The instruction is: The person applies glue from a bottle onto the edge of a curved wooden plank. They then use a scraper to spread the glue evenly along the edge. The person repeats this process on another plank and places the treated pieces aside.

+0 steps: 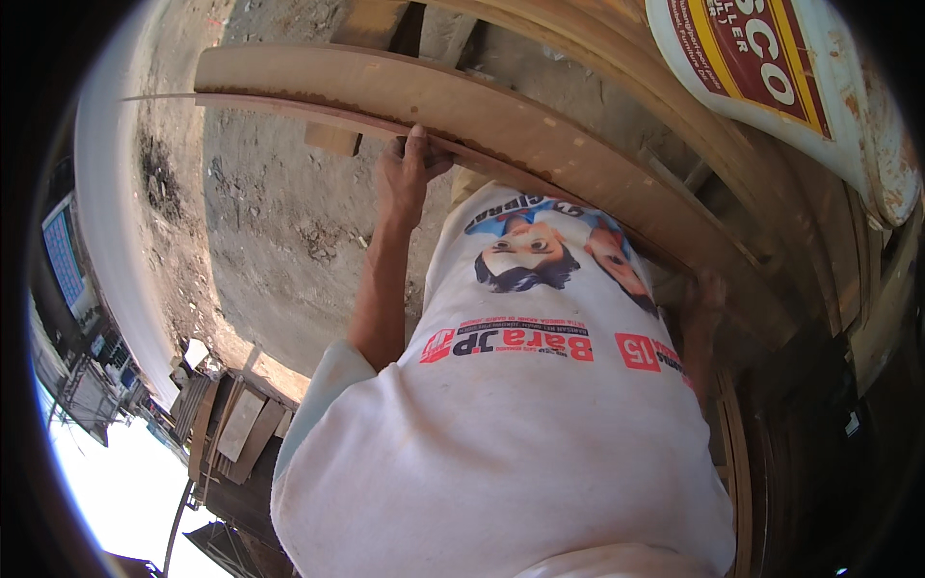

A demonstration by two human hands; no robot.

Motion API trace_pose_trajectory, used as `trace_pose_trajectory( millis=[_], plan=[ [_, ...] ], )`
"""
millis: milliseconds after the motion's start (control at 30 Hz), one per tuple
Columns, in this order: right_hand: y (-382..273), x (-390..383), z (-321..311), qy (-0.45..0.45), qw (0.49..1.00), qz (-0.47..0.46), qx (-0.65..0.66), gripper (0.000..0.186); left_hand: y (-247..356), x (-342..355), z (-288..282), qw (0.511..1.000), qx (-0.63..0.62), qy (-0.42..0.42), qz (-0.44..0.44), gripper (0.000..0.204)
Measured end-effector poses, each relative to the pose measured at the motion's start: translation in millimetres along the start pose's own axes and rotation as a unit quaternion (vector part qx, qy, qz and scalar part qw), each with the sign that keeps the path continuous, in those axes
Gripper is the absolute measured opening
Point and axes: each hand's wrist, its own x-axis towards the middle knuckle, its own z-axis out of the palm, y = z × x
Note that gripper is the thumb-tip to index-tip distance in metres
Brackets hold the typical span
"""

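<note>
A long brown wooden board (462, 106) stretches from the upper left toward the right in front of me. Along its near edge runs a thin reddish wooden strip (289, 108), with dark wet-looking stains where the two meet. My left hand (405, 178) is closed on the strip, thumb on top and fingers curled at its near side. In shadow at the right, my right hand (706, 294) is closed at the near edge of the same strip; its fingertips are dim. My white printed shirt (501, 414) covers part of the strip's near side.
A white plastic tub (790, 87) with a red and yellow label stands at the upper right, on or beside stacked curved wooden pieces (617, 67). A wood block (332, 140) shows under the board. Bare ground (289, 231) lies left; scrap boards (236, 429) are piled at lower left.
</note>
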Motion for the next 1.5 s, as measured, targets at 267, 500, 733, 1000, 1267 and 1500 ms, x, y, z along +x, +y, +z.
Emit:
trace_pose_trajectory(
  millis=[267,500,733,1000,1267,1500],
  plan=[
    [-71,102,-148,-0.127,0.956,0.025,0.262,0.046,2,0,6,1.000,0.014,0.007,0.014,0.059],
    [-125,160,-303,0.268,0.890,-0.265,0.256,0.038,-1,2,4,0.999,0.030,-0.010,0.028,0.051],
    [-165,308,-332,-0.062,0.966,-0.250,-0.033,0.021,-8,9,7,0.998,0.025,-0.018,0.046,0.052],
    [-170,224,-129,-0.240,0.913,-0.327,0.051,0.013,-8,4,17,0.998,0.018,0.011,0.053,0.046],
    [-143,130,-21,-0.185,0.883,-0.395,0.174,0.014,-9,0,27,0.997,0.012,0.046,0.065,0.048],
    [-97,107,23,-0.195,0.879,-0.360,0.245,0.019,-15,2,34,0.996,-0.046,0.062,0.046,0.048]
  ],
)
